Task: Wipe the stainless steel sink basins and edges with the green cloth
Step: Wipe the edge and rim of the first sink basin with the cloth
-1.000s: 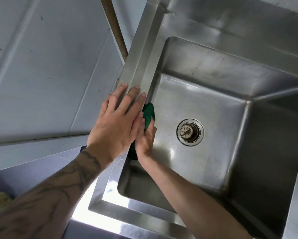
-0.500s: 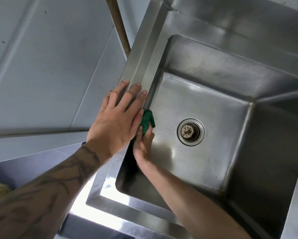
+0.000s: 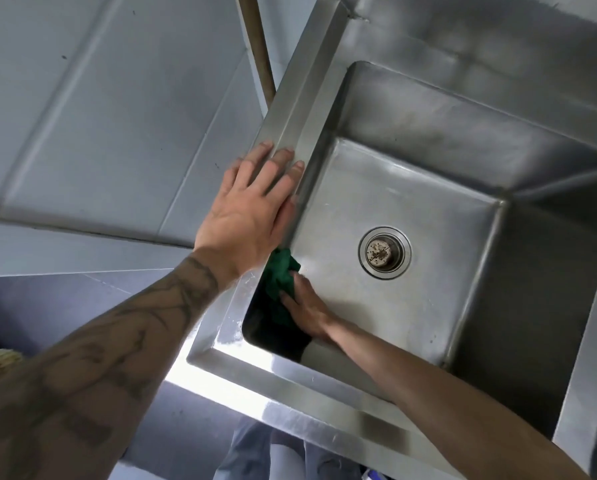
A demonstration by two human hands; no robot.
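The stainless steel sink basin (image 3: 376, 188) fills the right of the view, with a round drain (image 3: 384, 252) in its floor. My left hand (image 3: 252, 206) lies flat, fingers straight, on the sink's left rim (image 3: 290, 109). Down inside the basin, my right hand (image 3: 305, 311) presses a crumpled green cloth (image 3: 278, 282) against the left inner wall near the front left corner. Part of the cloth is hidden under my left hand and in the wall's dark reflection.
A grey tiled wall (image 3: 99, 116) runs along the left of the sink. A brown pipe (image 3: 257, 43) stands behind the rim. A second basin edge (image 3: 588, 341) shows at the right. The front rim (image 3: 290, 386) is bright with reflected light.
My right hand has slid the green cloth down the left inner wall toward the front corner. My left hand stays flat on the left rim.
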